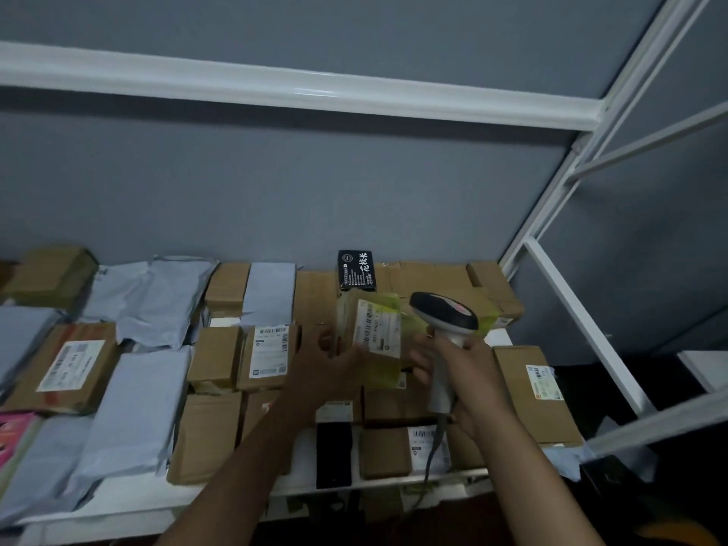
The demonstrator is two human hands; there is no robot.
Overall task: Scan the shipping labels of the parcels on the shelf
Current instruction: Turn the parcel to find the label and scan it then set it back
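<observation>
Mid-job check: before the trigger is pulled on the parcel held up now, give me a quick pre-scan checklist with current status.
1. Scanner gripped by right hand: ok.
2. Tilted parcel held by left hand: ok.
3. Its shipping label faces up, barcode showing: ok.
4. Scanner head aimed at that label: not ok; it sits beside the parcel, top facing the camera.
5. Label free of fingers: ok.
6. Scan beam lit on the label: cannot tell.
</observation>
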